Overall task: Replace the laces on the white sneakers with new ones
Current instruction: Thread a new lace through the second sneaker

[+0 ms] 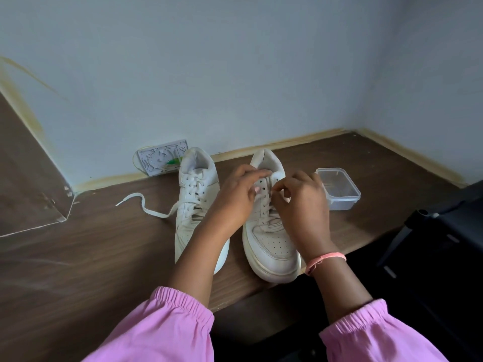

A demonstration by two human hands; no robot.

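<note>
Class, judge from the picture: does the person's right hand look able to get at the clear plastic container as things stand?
Probably yes. The clear plastic container sits just beside the right hand on the table, nothing between them. But that hand is busy pinching the lace on the right sneaker.
</note>
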